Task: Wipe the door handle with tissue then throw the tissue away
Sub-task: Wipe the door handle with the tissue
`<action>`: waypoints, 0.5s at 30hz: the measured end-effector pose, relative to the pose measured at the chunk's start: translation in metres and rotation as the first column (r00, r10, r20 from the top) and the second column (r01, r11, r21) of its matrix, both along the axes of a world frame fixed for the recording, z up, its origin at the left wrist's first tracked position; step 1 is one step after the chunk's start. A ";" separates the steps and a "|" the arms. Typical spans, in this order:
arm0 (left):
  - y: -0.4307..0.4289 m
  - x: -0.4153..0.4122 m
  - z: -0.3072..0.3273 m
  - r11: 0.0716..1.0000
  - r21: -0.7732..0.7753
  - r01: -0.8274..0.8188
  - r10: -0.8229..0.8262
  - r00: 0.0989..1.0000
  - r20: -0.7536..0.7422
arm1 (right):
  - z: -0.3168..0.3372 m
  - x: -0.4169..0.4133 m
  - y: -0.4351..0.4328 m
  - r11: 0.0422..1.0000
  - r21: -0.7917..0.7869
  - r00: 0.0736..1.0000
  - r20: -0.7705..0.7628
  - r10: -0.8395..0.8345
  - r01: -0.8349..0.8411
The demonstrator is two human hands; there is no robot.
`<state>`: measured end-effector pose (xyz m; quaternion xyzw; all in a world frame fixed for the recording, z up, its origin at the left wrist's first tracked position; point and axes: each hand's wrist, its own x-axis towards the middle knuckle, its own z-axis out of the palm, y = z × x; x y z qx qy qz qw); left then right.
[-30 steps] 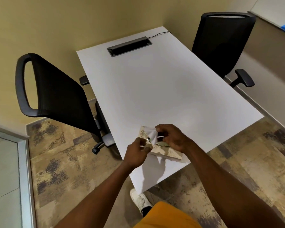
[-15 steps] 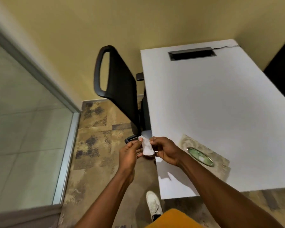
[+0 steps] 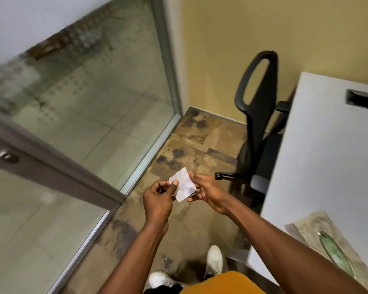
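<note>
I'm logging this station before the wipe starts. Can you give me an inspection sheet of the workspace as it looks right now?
Surface: white table at right, mostly bare, with a dark recessed slot near its far end.
Job's things: white tissue held between both hands above the floor; tissue pack lies at the table's near corner. No door handle clearly seen; blurred round metal fittings on the door rail at left.
Clutter: nothing seen.
Grippers: left hand and right hand each pinch the tissue with their fingers.
Cables: nothing seen.
Surroundings: glass door at left, black office chair against a yellow wall, patterned carpet.
</note>
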<state>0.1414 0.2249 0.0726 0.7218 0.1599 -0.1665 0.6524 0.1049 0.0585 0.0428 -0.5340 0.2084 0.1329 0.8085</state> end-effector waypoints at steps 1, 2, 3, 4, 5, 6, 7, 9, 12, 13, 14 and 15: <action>0.015 0.002 0.002 1.000 0.003 -0.031 0.031 1.000 0.001 | 0.002 0.007 0.014 0.997 -0.064 0.999 0.032 0.033 -0.031; 0.028 0.004 0.004 0.998 0.002 -0.063 0.063 0.998 0.004 | 0.004 0.014 0.027 0.991 -0.125 0.996 0.060 0.060 -0.052; 0.043 0.006 0.005 0.995 -0.004 -0.104 0.104 0.995 0.004 | 0.005 0.022 0.040 0.983 -0.171 0.994 0.074 0.082 -0.069; 0.058 0.009 0.006 0.988 -0.015 -0.151 0.151 0.989 0.000 | 0.006 0.031 0.055 0.977 -0.198 0.993 0.075 0.094 -0.078; 0.074 0.012 0.007 0.979 -0.034 -0.201 0.201 0.980 -0.008 | 0.010 0.039 0.071 0.974 -0.209 0.992 0.073 0.105 -0.087; 0.091 0.015 0.008 0.966 -0.057 -0.251 0.251 0.968 -0.012 | 0.014 0.047 0.089 0.972 -0.214 0.990 0.073 0.120 -0.102; 0.105 0.017 0.009 0.953 -0.074 -0.293 0.292 0.956 -0.014 | 0.018 0.054 0.103 0.971 -0.212 0.989 0.070 0.127 -0.109; 0.133 0.019 0.011 0.921 -0.103 -0.376 0.377 0.926 -0.017 | 0.026 0.065 0.133 0.972 -0.200 0.988 0.068 0.141 -0.125; 0.171 0.024 0.016 0.871 -0.141 -0.470 0.471 0.882 -0.024 | 0.033 0.080 0.175 0.977 -0.164 0.985 0.081 0.155 -0.140; 0.182 0.026 0.017 0.859 -0.149 -0.490 0.491 0.871 -0.030 | 0.035 0.084 0.188 0.977 -0.148 0.983 0.077 0.165 -0.152; 0.193 0.027 0.018 0.849 -0.162 -0.503 0.504 0.863 -0.038 | 0.036 0.089 0.200 0.977 -0.134 0.981 0.080 0.178 -0.166; 0.205 0.028 0.020 0.841 -0.180 -0.510 0.510 0.859 -0.051 | 0.037 0.093 0.213 0.977 -0.116 0.978 0.084 0.189 -0.179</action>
